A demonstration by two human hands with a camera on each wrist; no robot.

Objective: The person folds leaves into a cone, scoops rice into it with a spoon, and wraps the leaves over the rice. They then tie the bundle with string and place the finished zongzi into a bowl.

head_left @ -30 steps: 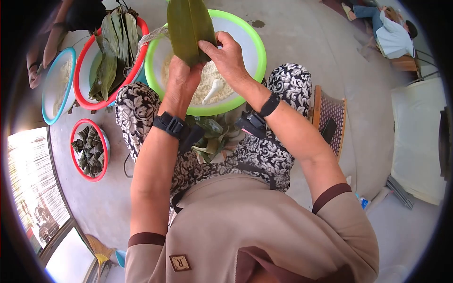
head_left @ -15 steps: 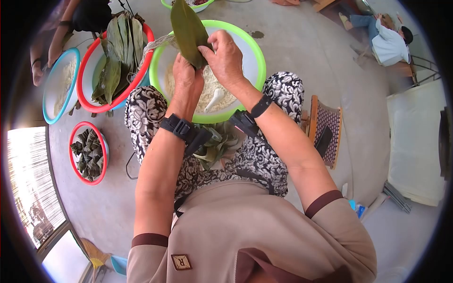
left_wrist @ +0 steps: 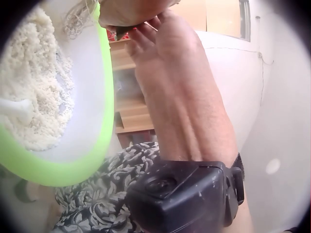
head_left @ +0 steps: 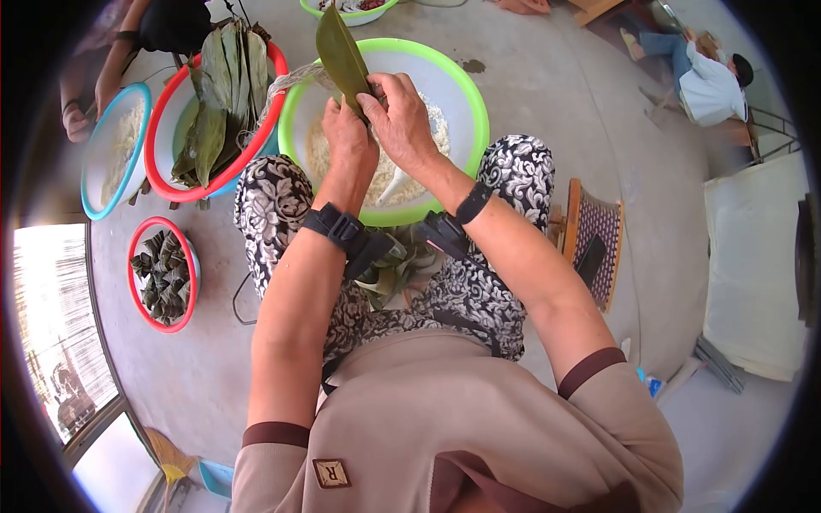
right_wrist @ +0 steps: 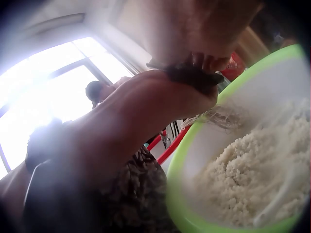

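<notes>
Both hands are up over the bowl (head_left: 410, 214): the left hand (head_left: 349, 141) grips the leaf (head_left: 340, 56) by its lower end, and the right hand (head_left: 400, 124) pinches it just beside, thumb on top, so neither grip is open. What's changed: the leaf shows narrower than a second ago, so I'd say it's been turned or curled, with the tip still sticking up. Rice (head_left: 321, 154) and a white spoon (head_left: 395, 184) sit below in the bowl. Further off, more leaves (head_left: 233, 77) stand in the red tub (head_left: 152, 141).
</notes>
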